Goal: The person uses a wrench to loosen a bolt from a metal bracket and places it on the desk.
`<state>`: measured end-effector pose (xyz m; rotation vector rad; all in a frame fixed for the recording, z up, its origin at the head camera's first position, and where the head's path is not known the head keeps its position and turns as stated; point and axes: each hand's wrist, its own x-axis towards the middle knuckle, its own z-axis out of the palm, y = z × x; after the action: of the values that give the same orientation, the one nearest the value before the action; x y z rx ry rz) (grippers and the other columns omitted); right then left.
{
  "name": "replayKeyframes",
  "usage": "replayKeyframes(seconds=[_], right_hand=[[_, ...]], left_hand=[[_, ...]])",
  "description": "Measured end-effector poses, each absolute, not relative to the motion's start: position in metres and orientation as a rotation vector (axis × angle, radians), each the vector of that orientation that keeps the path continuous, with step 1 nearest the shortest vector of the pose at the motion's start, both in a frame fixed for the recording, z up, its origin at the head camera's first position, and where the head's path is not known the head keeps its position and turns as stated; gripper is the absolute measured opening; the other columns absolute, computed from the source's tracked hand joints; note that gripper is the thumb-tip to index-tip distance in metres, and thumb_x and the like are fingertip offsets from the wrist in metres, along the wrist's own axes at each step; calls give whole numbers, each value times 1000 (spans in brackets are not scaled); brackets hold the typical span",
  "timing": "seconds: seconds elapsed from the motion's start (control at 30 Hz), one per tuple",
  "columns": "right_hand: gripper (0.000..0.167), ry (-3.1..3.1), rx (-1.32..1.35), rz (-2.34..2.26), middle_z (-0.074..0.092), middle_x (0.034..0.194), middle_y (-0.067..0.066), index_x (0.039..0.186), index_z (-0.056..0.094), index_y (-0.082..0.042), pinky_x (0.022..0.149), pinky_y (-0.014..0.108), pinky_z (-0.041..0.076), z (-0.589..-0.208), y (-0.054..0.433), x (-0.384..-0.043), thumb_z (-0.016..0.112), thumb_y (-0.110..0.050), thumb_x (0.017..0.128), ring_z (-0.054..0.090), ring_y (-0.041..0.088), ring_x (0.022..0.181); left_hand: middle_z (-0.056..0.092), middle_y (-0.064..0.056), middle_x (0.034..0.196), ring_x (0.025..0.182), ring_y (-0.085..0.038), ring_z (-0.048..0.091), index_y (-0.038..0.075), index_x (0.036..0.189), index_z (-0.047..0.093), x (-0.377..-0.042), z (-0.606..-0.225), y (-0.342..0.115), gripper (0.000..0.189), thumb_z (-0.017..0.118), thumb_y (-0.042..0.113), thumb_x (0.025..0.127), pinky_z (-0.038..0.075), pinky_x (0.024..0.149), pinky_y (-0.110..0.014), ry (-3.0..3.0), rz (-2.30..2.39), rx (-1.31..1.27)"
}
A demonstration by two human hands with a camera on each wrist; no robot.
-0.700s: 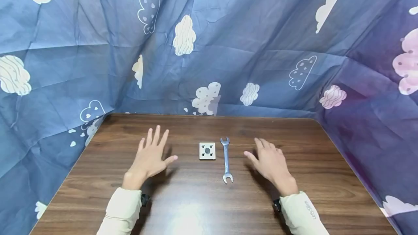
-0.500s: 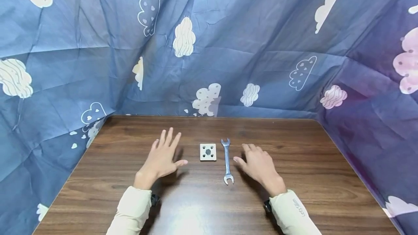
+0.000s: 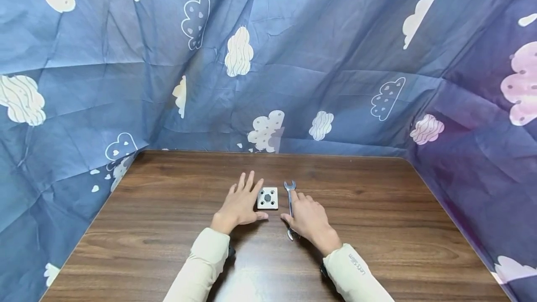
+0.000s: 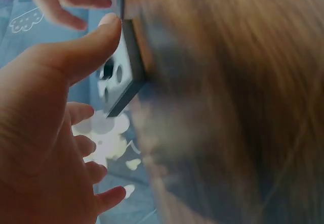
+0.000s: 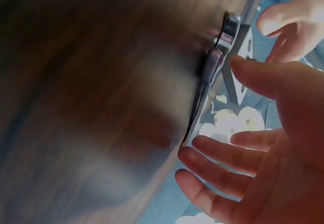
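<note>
Right hand [image 3: 309, 217] moved inward; wrench [image 3: 290, 203] partly beneath it.

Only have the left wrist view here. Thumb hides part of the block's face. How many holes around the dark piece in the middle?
Observer: Head view shows four holes, one near each corner of the block.
Operator: Got it. Right hand is cut off at the top of my picture. What's it over?
Observer: A wrench; in the head view the hand overlaps part of it. Whether they touch isn't clear.
</note>
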<state>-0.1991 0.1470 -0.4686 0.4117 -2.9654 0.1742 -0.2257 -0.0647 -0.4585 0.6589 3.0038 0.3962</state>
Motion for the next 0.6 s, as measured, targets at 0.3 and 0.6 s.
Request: replayKeyframes(seconds=[0.3, 0.6], right_hand=[[56, -2940, 385, 304, 64, 94, 18, 129, 49, -1, 66, 48, 54, -473, 138, -200, 74, -14, 81, 65, 35, 80], [47, -2942, 203, 458, 56, 73, 20, 115, 44, 2, 50, 44, 48, -473, 133, -207, 67, 3, 74, 59, 35, 58]], left_hand=[[18, -19, 163, 150, -42, 16, 11, 152, 37, -232, -466, -51, 90, 76, 49, 81, 30, 113, -57, 3011, 311, 607], [43, -18, 152, 145, -39, 33, 5, 138, 51, -235, -465, -40, 73, 78, 42, 82, 37, 108, -55, 3061, 240, 626]])
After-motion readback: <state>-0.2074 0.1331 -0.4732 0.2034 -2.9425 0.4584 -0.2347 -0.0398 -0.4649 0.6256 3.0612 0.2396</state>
